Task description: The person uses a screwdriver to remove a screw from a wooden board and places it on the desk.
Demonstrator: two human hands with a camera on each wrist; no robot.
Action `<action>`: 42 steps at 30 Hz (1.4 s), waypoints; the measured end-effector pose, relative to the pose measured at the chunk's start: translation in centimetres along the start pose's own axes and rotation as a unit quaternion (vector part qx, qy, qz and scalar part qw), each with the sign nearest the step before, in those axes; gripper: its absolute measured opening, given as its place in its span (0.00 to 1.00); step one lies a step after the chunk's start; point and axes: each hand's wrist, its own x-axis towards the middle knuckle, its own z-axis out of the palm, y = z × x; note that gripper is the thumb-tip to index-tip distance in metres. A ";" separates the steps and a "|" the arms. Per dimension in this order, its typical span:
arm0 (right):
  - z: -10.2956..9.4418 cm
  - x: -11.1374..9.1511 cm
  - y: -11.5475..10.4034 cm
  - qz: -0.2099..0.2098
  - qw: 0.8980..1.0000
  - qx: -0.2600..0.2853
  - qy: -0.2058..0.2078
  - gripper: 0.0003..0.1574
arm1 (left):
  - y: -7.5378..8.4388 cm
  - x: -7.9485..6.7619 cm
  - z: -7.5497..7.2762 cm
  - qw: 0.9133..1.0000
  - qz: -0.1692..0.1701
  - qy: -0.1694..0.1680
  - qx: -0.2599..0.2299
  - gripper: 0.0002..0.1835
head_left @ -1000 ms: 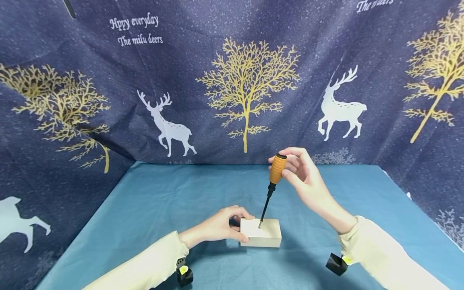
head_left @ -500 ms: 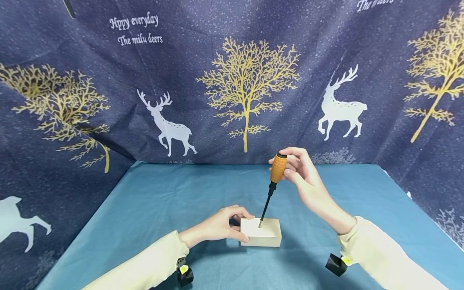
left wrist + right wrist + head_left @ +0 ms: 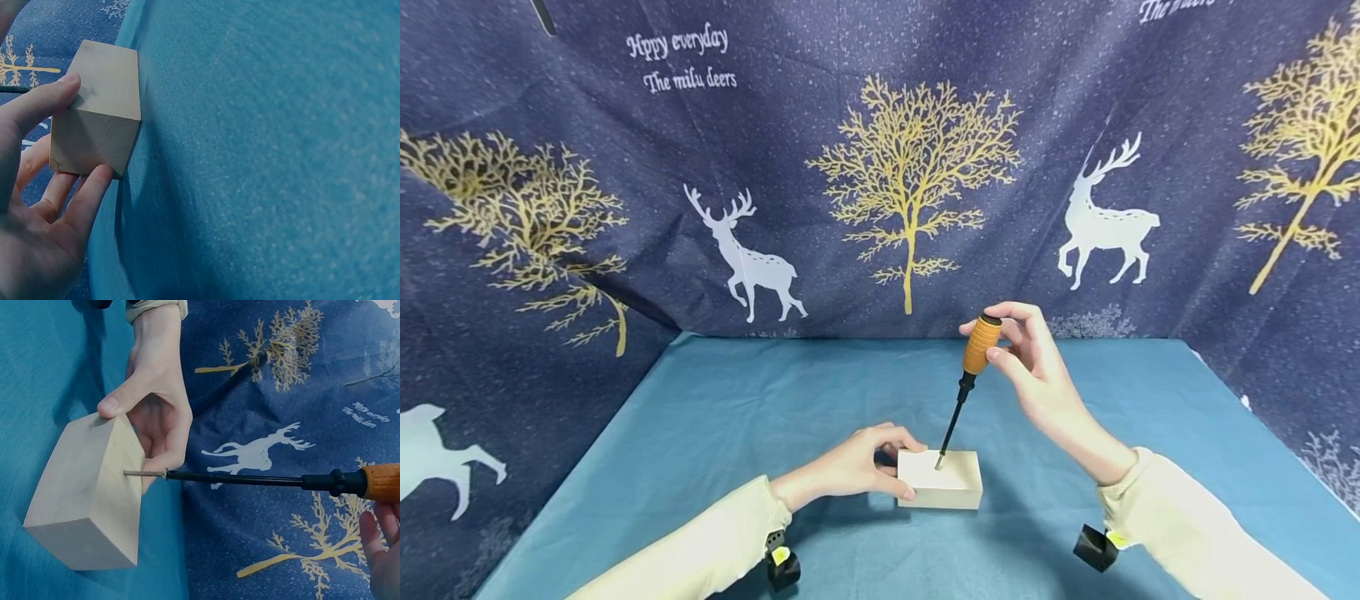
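Note:
A pale wooden block (image 3: 958,482) lies on the blue cloth. My left hand (image 3: 857,462) grips its left end, thumb on the near side and fingers on the far side. From the block's top face stands a screw (image 3: 145,473), its threads still showing between head and wood. The tip of a screwdriver (image 3: 953,421) meets the screw's head. My right hand (image 3: 1026,358) holds the orange handle (image 3: 982,343) between thumb and fingers, one finger at its black end cap. The screwdriver leans to the right. In the left wrist view the block (image 3: 100,112) hides the screw.
The blue cloth (image 3: 760,400) covers the table. Behind it hangs a dark blue curtain (image 3: 850,50) printed with deer and trees. A small black wrist camera (image 3: 783,571) sits under the left sleeve, another black camera (image 3: 1096,547) under the right.
The screwdriver's handle has tilted slightly to the right, and my right fingers have shifted on it. My left hand and the block stay in place.

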 end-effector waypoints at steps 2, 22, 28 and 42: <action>0.0 0.0 0.0 0.014 1.000 -0.017 0.002 0.27 | 0.0 0.0 0.0 1.000 0.001 -0.001 -0.005 0.25; -0.2 -0.1 0.1 -0.012 0.999 0.048 -0.006 0.28 | -0.2 0.0 0.0 1.000 0.000 -0.001 -0.002 0.24; -0.1 -0.2 0.1 0.004 1.000 0.020 -0.003 0.30 | -0.1 0.0 0.0 1.000 -0.003 -0.003 -0.008 0.24; -0.1 -0.3 0.0 0.027 0.999 -0.015 0.042 0.33 | 0.0 0.0 0.0 1.000 -0.002 -0.002 -0.014 0.24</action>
